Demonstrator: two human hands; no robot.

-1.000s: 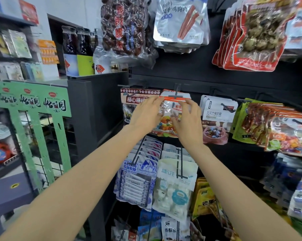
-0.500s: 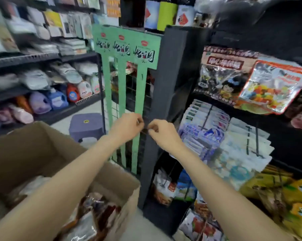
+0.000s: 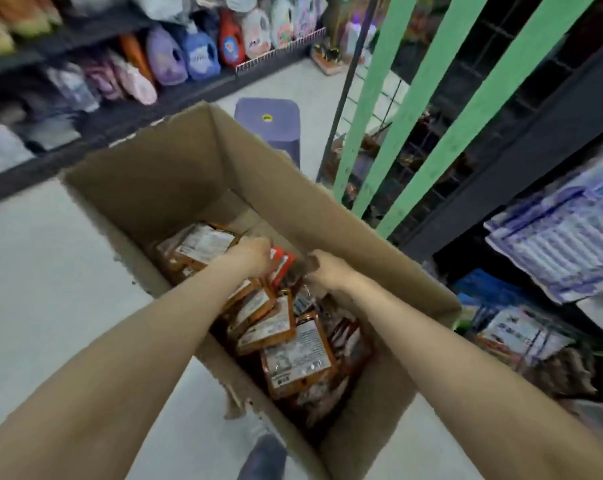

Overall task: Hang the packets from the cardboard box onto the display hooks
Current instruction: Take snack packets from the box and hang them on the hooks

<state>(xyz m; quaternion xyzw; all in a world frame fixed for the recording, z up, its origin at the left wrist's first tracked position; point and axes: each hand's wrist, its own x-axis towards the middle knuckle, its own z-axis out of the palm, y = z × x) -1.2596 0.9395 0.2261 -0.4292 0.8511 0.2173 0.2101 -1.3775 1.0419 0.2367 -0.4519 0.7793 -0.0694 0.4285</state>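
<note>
I have both hands down in the cardboard box (image 3: 161,174): my left hand (image 3: 253,252) pinches a red packet (image 3: 282,268) to lift it; my right hand (image 3: 329,271) curls beside it, grip unclear. Orange packets (image 3: 293,358) fill the box.

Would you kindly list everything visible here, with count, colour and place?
Brown cardboard box: one, open, on the floor, centre.
Orange-edged plastic packets: many, piled inside the box.
Purple plastic stool: one, behind the box.
Green slatted display rack: one, upper right.
Blue-and-white hanging packets: several, far right.
Detergent bottles: several, mixed colours, back shelf.
Left hand: grips a red packet in the box.
Right hand: in the box; grip unclear.
</note>
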